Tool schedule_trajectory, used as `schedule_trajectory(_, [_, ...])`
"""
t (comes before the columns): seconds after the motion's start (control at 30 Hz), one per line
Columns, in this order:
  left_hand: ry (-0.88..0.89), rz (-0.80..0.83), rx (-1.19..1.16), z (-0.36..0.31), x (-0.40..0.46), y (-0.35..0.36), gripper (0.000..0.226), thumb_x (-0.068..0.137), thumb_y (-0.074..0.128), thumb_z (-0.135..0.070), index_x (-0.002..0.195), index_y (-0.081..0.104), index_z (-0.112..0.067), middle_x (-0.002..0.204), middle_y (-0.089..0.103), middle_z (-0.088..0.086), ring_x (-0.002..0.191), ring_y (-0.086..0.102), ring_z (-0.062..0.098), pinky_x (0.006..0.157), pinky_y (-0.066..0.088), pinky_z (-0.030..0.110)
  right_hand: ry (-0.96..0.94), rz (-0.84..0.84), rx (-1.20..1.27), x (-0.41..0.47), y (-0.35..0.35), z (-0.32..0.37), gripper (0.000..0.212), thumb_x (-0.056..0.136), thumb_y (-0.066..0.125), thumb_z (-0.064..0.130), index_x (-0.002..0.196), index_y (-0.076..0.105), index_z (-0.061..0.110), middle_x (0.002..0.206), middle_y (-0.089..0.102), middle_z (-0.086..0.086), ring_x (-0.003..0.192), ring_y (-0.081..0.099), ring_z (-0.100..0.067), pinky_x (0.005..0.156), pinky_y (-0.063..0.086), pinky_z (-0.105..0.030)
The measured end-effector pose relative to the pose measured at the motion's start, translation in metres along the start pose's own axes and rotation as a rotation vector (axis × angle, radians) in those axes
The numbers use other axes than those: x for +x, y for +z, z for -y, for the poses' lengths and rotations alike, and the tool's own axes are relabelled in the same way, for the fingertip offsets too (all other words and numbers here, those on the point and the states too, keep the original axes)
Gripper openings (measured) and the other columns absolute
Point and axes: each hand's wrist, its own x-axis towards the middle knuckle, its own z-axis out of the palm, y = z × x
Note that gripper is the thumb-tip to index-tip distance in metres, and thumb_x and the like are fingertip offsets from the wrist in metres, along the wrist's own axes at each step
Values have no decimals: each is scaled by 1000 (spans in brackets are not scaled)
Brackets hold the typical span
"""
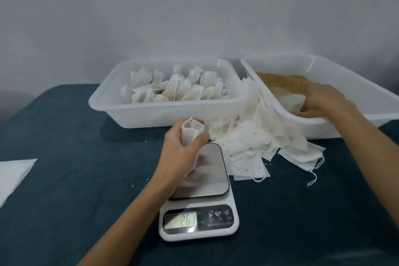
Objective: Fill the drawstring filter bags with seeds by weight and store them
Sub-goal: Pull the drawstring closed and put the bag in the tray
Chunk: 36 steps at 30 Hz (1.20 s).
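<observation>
Two hands | left hand (pixel 183 147) grips upright white filter bag (pixel 192 130), mouth up, over steel-topped white scale (pixel 207 170) | right hand (pixel 328 101) curled round translucent scoop (pixel 290 100) in brown seeds (pixel 282 81), right of bag

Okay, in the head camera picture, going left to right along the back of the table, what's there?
Tray of filled filter bags → heap of empty filter bags → tray of seeds, where the right hand reaches in.

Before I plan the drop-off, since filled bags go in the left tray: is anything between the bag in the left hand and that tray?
Nothing visible. The left hand holds the bag above the scale's far end, right before the tray's near wall. It only needs lifting over that wall.
</observation>
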Motion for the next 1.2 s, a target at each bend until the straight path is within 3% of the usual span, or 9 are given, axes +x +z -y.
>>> schedule_trajectory(0.13, [35,3,19,3,3,2,14,105,60,-20,96,70,-16,91,76,4,81,70,5,71,53,20,-113,-277,116,-15,-6,9,20,92,70,23,97,63,5,84,62,-9,81,56,-31,68,42,-35])
schedule_trajectory(0.27, [71,-8,1,-1,3,2,24,110,49,-17,103,70,-9,87,75,4,78,69,2,67,51,15,-451,-559,614,-69,-9,43,15,98,63,27,96,71,15,82,70,4,69,62,-12,67,48,-28])
schedule_trajectory(0.43, [75,2,-46,-19,14,-2,31,110,46,-26,106,72,-10,91,78,4,81,68,12,69,54,22,-591,-531,906,-125,9,74,11,96,66,25,89,71,18,58,66,7,53,62,-10,61,46,-18])
schedule_trajectory(0.57, [192,20,65,-51,61,-10,27,109,50,-24,105,77,-19,101,80,-3,97,72,8,85,56,19,-588,-478,989,-125,20,70,10,95,69,25,85,70,24,52,63,8,49,61,-8,56,45,-15])
schedule_trajectory(0.7, [246,-120,231,-75,147,-23,23,108,56,-24,102,79,-24,93,75,-16,80,65,0,72,49,15,-591,-457,1010,-119,26,64,10,94,69,27,84,69,30,54,64,13,48,62,-6,53,44,-11])
schedule_trajectory(0.87, [176,-320,519,-65,253,-40,25,103,55,-15,101,79,-7,109,76,16,89,65,27,82,56,42,-565,-460,1084,-114,29,64,12,94,70,26,83,67,31,53,63,13,47,61,-5,51,43,-10])
schedule_trajectory(1.0, [129,-391,726,-46,300,-48,27,98,59,-13,77,69,1,73,59,23,74,68,46,77,59,56,-556,-444,1131,-112,30,63,14,93,69,27,80,66,32,52,63,9,46,60,-6,49,41,-9])
schedule_trajectory(1.07, [113,-405,811,-34,315,-49,36,97,59,-11,65,60,5,63,54,20,67,64,46,67,57,50,-546,-423,1164,-111,30,63,14,93,69,27,80,66,32,52,63,8,45,59,-6,49,40,-8])
schedule_trajectory(1.2, [103,-391,932,-17,332,-48,53,98,59,-10,50,37,-15,53,40,9,62,51,36,61,42,42,-536,-393,1210,-111,28,61,14,93,68,31,79,67,33,51,63,7,44,56,-8,48,40,-10])
